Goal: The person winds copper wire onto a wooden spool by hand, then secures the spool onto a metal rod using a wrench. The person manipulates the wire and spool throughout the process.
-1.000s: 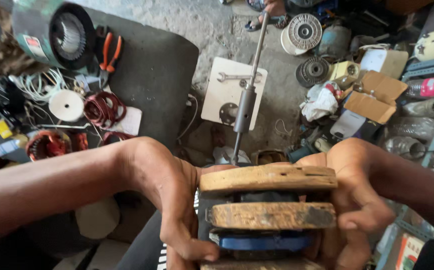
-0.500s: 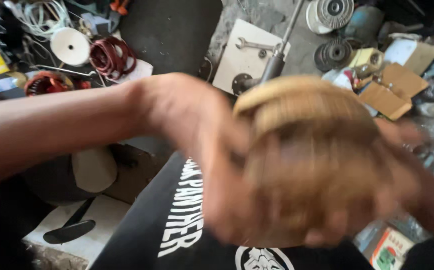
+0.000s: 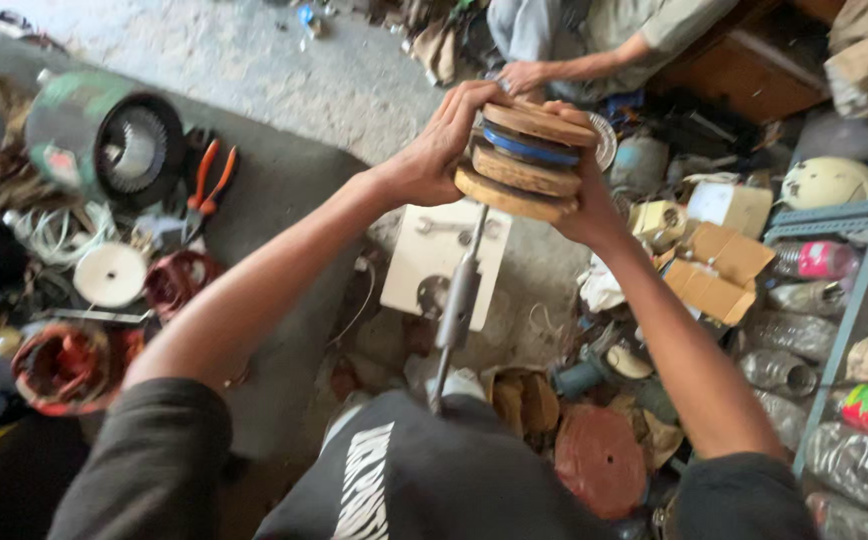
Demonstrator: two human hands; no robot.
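A stack of round wooden discs (image 3: 524, 165) with a blue band between them sits on top of a metal shaft (image 3: 457, 305) that rises from near my lap. My left hand (image 3: 436, 140) grips the stack's left side, fingers curled over the top disc. My right hand (image 3: 586, 195) holds the right side from below and behind; it is partly hidden by the discs. Both arms are stretched out, holding the stack up at arm's length above the floor.
A white plate with a wrench (image 3: 444, 260) lies on the concrete below. At the left are a green motor housing (image 3: 104, 140), orange pliers (image 3: 209, 175), a white reel (image 3: 111, 273) and copper coils (image 3: 69, 365). Boxes, bottles and a grey rack (image 3: 844, 300) crowd the right. Another person sits beyond (image 3: 594, 40).
The disc stack was close to my body a second ago. Both hands have lifted it up and away along the shaft, and the view has swung to show more of the floor.
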